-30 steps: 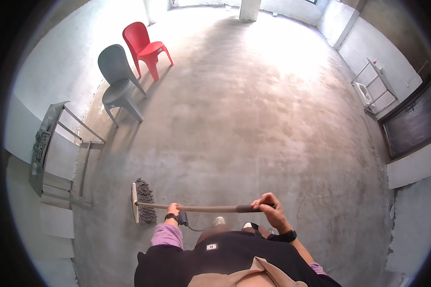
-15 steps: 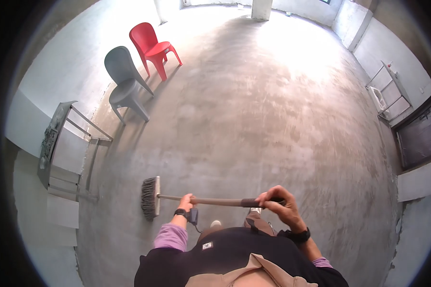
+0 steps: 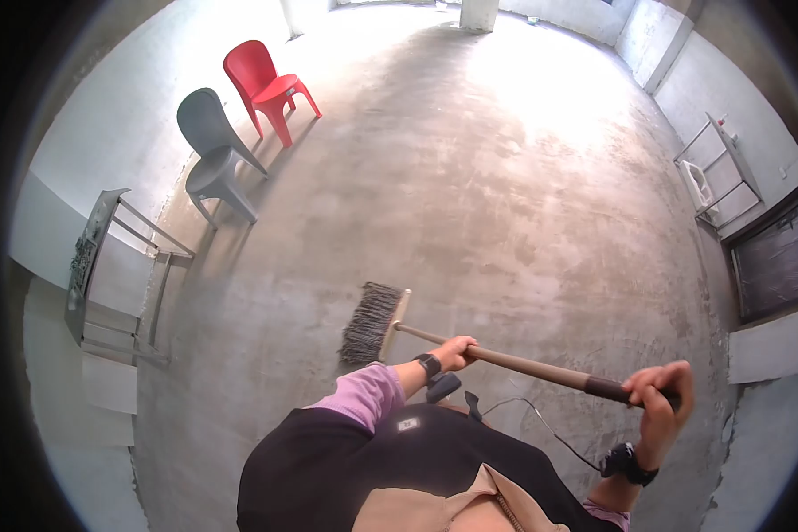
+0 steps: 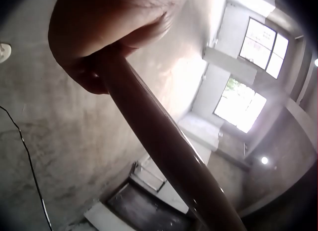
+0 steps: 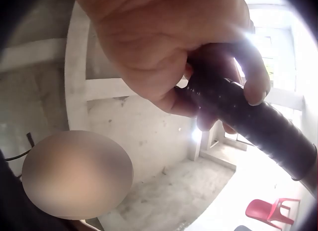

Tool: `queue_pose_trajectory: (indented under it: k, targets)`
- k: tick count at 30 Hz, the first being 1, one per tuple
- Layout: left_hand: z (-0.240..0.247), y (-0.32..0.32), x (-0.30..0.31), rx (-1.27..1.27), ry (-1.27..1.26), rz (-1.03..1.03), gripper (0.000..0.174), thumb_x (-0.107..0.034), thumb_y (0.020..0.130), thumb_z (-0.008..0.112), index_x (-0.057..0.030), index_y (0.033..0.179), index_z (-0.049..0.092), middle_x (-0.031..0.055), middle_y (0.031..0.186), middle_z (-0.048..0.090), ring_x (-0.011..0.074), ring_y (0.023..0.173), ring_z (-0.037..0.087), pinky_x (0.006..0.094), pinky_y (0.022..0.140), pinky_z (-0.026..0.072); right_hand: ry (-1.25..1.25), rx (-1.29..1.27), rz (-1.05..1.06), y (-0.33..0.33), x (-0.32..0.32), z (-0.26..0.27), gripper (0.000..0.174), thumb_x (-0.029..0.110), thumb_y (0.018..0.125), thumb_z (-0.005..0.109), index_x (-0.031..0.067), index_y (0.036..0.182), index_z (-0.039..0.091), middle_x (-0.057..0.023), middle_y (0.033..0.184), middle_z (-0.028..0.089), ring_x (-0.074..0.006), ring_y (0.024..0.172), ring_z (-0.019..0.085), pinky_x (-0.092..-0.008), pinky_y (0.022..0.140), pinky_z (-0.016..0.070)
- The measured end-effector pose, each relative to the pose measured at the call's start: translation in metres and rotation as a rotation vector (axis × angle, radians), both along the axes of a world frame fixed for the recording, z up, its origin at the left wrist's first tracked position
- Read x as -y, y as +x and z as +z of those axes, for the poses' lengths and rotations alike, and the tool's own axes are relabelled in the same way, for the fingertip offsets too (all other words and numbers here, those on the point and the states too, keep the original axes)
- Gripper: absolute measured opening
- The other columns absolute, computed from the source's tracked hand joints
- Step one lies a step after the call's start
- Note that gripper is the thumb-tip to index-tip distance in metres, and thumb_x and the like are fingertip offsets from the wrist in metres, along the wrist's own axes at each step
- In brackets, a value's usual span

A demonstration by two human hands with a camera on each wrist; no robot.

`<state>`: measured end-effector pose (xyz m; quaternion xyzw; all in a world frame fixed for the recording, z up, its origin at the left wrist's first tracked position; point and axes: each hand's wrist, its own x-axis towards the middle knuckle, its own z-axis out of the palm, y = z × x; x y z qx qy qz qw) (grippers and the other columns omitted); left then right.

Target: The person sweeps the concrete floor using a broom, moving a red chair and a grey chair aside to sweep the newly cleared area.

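Note:
A long-handled broom [image 3: 371,324] with grey bristles on a pale block lies across the front of the body, its bristles facing left in the head view. My left hand [image 3: 455,353] grips the brown handle [image 3: 532,367] partway up from the block. In the left wrist view, the fingers of that hand [image 4: 114,27] curl round the smooth shaft [image 4: 164,136]. At the upper end, my right hand [image 3: 661,399] holds the dark grip. The right wrist view shows the thumb and fingers of this hand [image 5: 169,47] wrapped about the ribbed black grip [image 5: 258,124].
Bare concrete floor [image 3: 470,230] stretches ahead. A grey chair [image 3: 217,173] and a red chair [image 3: 275,87] stand near the left wall. Metal-legged frames [image 3: 155,230] lean nearer on that side. Along the right wall is another frame [image 3: 727,173]. A thin cable [image 3: 550,426] hangs by the body.
The broom head has swung from the left toward the middle, and its bristles have turned from facing right to facing left. Both hands have moved right with the handle, which now slants.

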<state>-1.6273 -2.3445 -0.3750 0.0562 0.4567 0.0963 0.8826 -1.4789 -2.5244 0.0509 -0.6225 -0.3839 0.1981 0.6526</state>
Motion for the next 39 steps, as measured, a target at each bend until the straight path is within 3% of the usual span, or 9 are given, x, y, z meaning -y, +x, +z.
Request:
queue_pose_trajectory:
  k: [7, 12, 14, 23, 31, 33, 35, 37, 39]
  targets:
    - [0.048, 0.084, 0.023, 0.156, -0.12, -0.121, 0.009, -0.007, 0.082, 0.055, -0.0082, 0.075, 0.05, 0.0025, 0.074, 0.051, 0.0156, 0.071, 0.051, 0.0311, 0.074, 0.0478, 0.094, 0.236, -0.088, 0.009, 0.029, 0.046, 0.016, -0.006, 0.065, 0.048, 0.0034, 0.072, 0.037, -0.0095, 0.051, 0.046, -0.0202, 0.049, 0.05, -0.0283, 0.055, 0.0449]
    - [0.064, 0.073, 0.011, 0.231, -0.12, -0.111, 0.008, -0.004, 0.082, 0.054, -0.0065, 0.076, 0.049, 0.0033, 0.075, 0.051, 0.016, 0.073, 0.052, 0.0319, 0.077, 0.0473, 0.26, 0.403, -0.011, -0.003, 0.008, 0.044, 0.026, 0.015, 0.069, 0.064, 0.0066, 0.072, 0.039, -0.0057, 0.044, 0.049, -0.0174, 0.041, 0.048, -0.0242, 0.041, 0.0407]
    - [0.056, 0.059, -0.003, 0.258, -0.146, -0.107, 0.007, -0.004, 0.082, 0.053, -0.0059, 0.077, 0.048, 0.0037, 0.076, 0.051, 0.0164, 0.074, 0.052, 0.0317, 0.077, 0.0472, 0.255, 0.396, 0.011, -0.017, -0.008, 0.039, 0.027, 0.015, 0.07, 0.064, 0.0067, 0.073, 0.039, -0.0062, 0.045, 0.049, -0.0176, 0.042, 0.049, -0.0244, 0.042, 0.0413]
    - [0.039, -0.094, -0.093, 0.328, -0.253, -0.083, 0.01, -0.002, 0.082, 0.049, -0.0024, 0.077, 0.041, 0.0058, 0.079, 0.043, 0.018, 0.074, 0.046, 0.0308, 0.073, 0.0446, 0.273, 0.245, 0.179, -0.095, -0.083, 0.022, 0.027, 0.01, 0.07, 0.065, 0.0055, 0.075, 0.039, -0.0084, 0.047, 0.052, -0.0206, 0.046, 0.053, -0.026, 0.046, 0.0437]
    - [0.006, -0.246, -0.181, -0.009, -0.119, 0.191, 0.01, 0.002, 0.078, 0.053, -0.002, 0.075, 0.044, 0.0062, 0.074, 0.045, 0.0203, 0.063, 0.046, 0.0334, 0.072, 0.0461, 0.076, -0.119, 0.471, -0.137, -0.162, -0.045, 0.022, -0.01, 0.066, 0.051, 0.0047, 0.077, 0.04, -0.0143, 0.066, 0.058, -0.0249, 0.069, 0.057, -0.0376, 0.072, 0.0476]
    - [-0.019, -0.287, -0.197, -0.07, -0.176, 0.329, 0.009, 0.002, 0.077, 0.054, -0.0019, 0.076, 0.045, 0.0082, 0.073, 0.049, 0.0225, 0.067, 0.052, 0.0343, 0.071, 0.0479, 0.027, -0.24, 0.51, -0.147, -0.179, -0.075, 0.02, -0.009, 0.068, 0.05, 0.0046, 0.079, 0.041, -0.0149, 0.07, 0.059, -0.0252, 0.075, 0.058, -0.0391, 0.077, 0.0466]
    - [-0.115, -0.344, -0.215, -0.14, -0.044, 0.346, 0.009, 0.001, 0.076, 0.055, -0.0016, 0.077, 0.047, 0.0096, 0.074, 0.051, 0.0243, 0.069, 0.054, 0.036, 0.069, 0.0489, -0.043, -0.358, 0.559, -0.159, -0.192, -0.105, 0.02, -0.009, 0.069, 0.05, 0.0048, 0.081, 0.043, -0.0152, 0.075, 0.06, -0.0256, 0.081, 0.058, -0.0404, 0.082, 0.0452]
    - [-0.066, -0.37, -0.214, -0.318, -0.105, 0.362, 0.008, -0.005, 0.075, 0.055, -0.0014, 0.079, 0.049, 0.0102, 0.075, 0.052, 0.0237, 0.064, 0.053, 0.0343, 0.06, 0.0473, -0.089, -0.442, 0.705, -0.168, -0.203, -0.131, 0.02, -0.007, 0.071, 0.052, 0.0056, 0.082, 0.042, -0.0145, 0.08, 0.06, -0.0265, 0.09, 0.056, -0.042, 0.087, 0.0422]
    - [-0.07, -0.404, -0.223, -0.341, -0.075, 0.402, 0.008, -0.005, 0.074, 0.055, -0.0018, 0.078, 0.049, 0.0108, 0.072, 0.051, 0.0245, 0.058, 0.051, 0.0347, 0.05, 0.0424, -0.146, -0.547, 0.748, -0.182, -0.216, -0.153, 0.022, -0.007, 0.071, 0.053, 0.0064, 0.083, 0.042, -0.0135, 0.084, 0.06, -0.0267, 0.095, 0.055, -0.0418, 0.089, 0.0407]
